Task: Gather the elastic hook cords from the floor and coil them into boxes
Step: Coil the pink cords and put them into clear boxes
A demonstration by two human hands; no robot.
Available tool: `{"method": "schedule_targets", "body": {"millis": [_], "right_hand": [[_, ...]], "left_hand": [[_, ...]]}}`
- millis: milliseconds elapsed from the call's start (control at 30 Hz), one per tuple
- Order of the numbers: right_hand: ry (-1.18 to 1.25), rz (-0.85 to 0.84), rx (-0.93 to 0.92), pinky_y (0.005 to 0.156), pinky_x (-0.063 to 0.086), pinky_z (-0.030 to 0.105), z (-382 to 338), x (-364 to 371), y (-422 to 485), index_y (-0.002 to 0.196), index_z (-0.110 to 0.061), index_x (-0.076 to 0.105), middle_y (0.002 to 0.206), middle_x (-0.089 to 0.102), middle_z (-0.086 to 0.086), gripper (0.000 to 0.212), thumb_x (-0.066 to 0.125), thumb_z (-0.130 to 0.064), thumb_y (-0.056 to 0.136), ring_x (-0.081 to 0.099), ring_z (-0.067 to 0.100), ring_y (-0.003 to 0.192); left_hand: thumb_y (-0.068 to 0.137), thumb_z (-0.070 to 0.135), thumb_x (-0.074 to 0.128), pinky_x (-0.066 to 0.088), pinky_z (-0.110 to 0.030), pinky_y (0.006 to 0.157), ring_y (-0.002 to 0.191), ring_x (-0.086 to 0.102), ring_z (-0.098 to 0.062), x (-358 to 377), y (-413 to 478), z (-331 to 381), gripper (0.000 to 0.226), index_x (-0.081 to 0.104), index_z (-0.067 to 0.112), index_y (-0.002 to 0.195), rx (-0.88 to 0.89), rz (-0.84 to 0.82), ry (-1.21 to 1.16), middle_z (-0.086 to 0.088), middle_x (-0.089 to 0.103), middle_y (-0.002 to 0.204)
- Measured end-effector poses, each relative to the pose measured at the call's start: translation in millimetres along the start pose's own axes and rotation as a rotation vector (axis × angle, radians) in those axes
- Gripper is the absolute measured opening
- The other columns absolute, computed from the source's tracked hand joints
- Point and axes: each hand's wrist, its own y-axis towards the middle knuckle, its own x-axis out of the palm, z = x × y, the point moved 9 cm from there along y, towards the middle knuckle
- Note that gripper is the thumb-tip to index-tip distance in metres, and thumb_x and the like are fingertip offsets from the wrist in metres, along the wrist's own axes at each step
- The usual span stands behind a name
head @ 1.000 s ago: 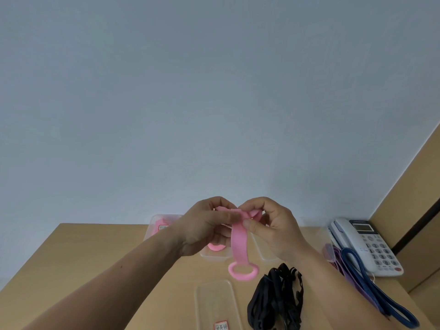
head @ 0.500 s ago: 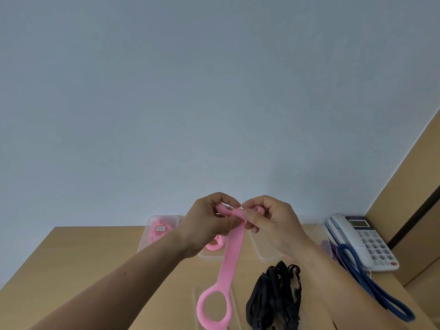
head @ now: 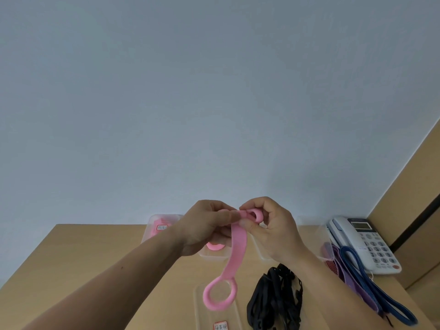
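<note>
Back left on the wood-look surface (head: 83, 258) sits a clear plastic box (head: 152, 231) with something pink inside. The left hand (head: 202, 227) has its fingers (head: 222, 217) curled, pinching the top of the flat, soft pink cord (head: 235, 246). The right hand (head: 273, 229) pinches the small loop (head: 256, 215) at that same end. The rest dangles, ending in a big smooth ring (head: 220, 296) over a clear lid (head: 235, 315). Further right are tangled black cords (head: 276, 301), then blue and purple bands (head: 352, 282).
</note>
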Motion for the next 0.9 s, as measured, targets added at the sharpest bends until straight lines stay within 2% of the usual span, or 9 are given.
{"method": "schedule_targets", "body": {"millis": [100,200,300,400,500,567,700,800,900], "right_hand": [[-0.015,0.002,-0.001,0.077,0.055,0.021,-1,1,1,0.09,-0.036,0.066,0.094,0.071,-0.012,0.033,0.079,-0.009,0.079,0.068,0.01,0.089],[0.003,-0.002,0.041,0.077,0.057,0.028,2,1,1,0.091,-0.038,0.066,0.093,0.071,-0.012,0.03,0.079,-0.019,0.073,0.068,0.012,0.087],[0.112,-0.044,0.079,0.072,0.055,0.025,4,3,-1,0.092,-0.035,0.068,0.089,0.071,-0.008,0.023,0.077,-0.026,0.073,0.066,0.012,0.081],[0.174,-0.042,0.132,0.062,0.051,0.022,8,2,-2,0.091,-0.022,0.069,0.079,0.071,-0.003,0.009,0.073,-0.028,0.085,0.067,0.014,0.07],[0.12,-0.083,0.184,0.055,0.048,0.027,12,3,-2,0.093,-0.013,0.068,0.069,0.069,0.002,0.012,0.067,-0.025,0.092,0.065,0.017,0.061],[0.077,-0.088,0.18,0.054,0.047,0.024,12,1,-2,0.093,-0.013,0.068,0.068,0.069,0.002,0.014,0.069,-0.027,0.09,0.065,0.016,0.06],[0.051,0.01,0.143,0.064,0.055,0.025,10,-11,-3,0.09,-0.02,0.07,0.076,0.071,-0.005,0.009,0.076,-0.018,0.085,0.066,0.012,0.068],[0.054,0.047,0.132,0.073,0.059,0.031,9,-17,-3,0.09,-0.025,0.07,0.084,0.073,-0.007,0.016,0.078,-0.013,0.082,0.069,0.015,0.075],[0.079,0.035,0.124,0.076,0.058,0.029,8,-15,-5,0.092,-0.024,0.069,0.086,0.073,-0.006,0.019,0.078,-0.009,0.081,0.068,0.013,0.079]], "left_hand": [[0.095,0.011,0.062,0.055,-0.049,0.086,0.088,0.07,-0.036,-3,1,0,0.026,0.063,-0.01,0.111,0.025,0.013,-0.021,-0.03,0.07,0.102],[0.093,0.005,0.064,0.051,-0.054,0.093,0.094,0.07,-0.039,-6,-1,0,0.024,0.062,-0.009,0.113,0.054,0.041,-0.04,-0.032,0.069,0.106],[0.087,-0.002,0.069,0.051,-0.056,0.095,0.096,0.069,-0.043,-14,-1,4,0.02,0.066,-0.003,0.107,0.107,0.111,-0.029,-0.032,0.067,0.109],[0.085,-0.009,0.068,0.053,-0.052,0.092,0.09,0.069,-0.035,-15,0,8,0.02,0.069,0.002,0.102,0.172,0.134,0.016,-0.028,0.07,0.105],[0.083,-0.01,0.07,0.057,-0.043,0.087,0.092,0.07,-0.031,-13,0,10,0.022,0.071,0.006,0.097,0.222,0.126,0.049,-0.019,0.072,0.105],[0.079,-0.005,0.073,0.056,-0.045,0.087,0.095,0.071,-0.034,-11,0,9,0.022,0.072,0.009,0.096,0.227,0.122,0.073,-0.014,0.071,0.107],[0.077,0.006,0.079,0.06,-0.042,0.08,0.084,0.072,-0.029,-7,3,3,0.036,0.062,0.01,0.109,0.149,0.114,0.104,-0.015,0.071,0.101],[0.087,0.007,0.073,0.06,-0.038,0.071,0.077,0.072,-0.032,-1,2,2,0.026,0.058,0.002,0.108,0.118,0.072,0.128,-0.02,0.074,0.094],[0.086,0.0,0.072,0.06,-0.04,0.07,0.077,0.071,-0.036,1,1,4,0.026,0.056,-0.002,0.107,0.102,0.051,0.102,-0.023,0.073,0.093]]}}
